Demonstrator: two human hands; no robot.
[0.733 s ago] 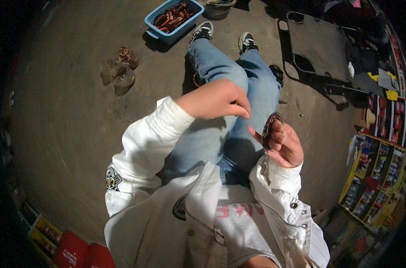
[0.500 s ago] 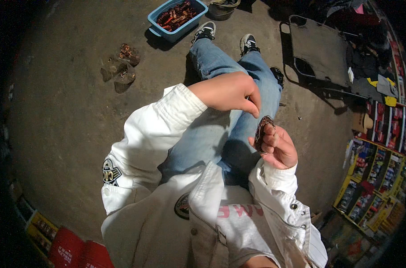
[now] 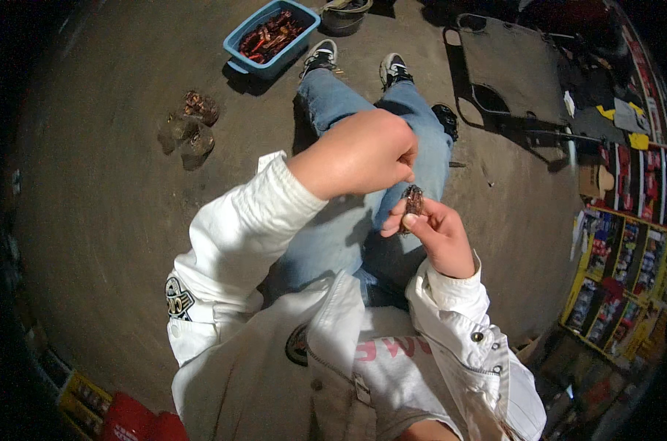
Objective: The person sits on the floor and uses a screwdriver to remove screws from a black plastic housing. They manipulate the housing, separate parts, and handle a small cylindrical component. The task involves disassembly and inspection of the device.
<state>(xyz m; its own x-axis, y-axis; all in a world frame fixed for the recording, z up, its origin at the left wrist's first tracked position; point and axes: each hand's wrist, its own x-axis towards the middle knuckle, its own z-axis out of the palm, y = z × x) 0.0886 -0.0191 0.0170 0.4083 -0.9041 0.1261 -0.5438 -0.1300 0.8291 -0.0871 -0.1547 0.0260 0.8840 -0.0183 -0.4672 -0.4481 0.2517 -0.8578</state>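
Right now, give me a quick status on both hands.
Right hand pinching small dark rusty part. Left hand closed, fingertips at the part's top. Nothing between them; blue bin apart on floor.

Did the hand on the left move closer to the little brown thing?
Yes. Against the jeans-clad knees, the left hand has dropped toward the right hand, and its fingertips now touch the brown piece.

At far right we see a yellow display rack (image 3: 618, 283) w/ rows of small dark packets in red, blue and green. Above it, a strip of red-and-white packs (image 3: 651, 180) runs along the edge, w/ a brown cardboard box (image 3: 595, 180) just beside. Bottom left: yellow-edged packs (image 3: 84, 397) next to red packages (image 3: 139, 425), partly in shadow.
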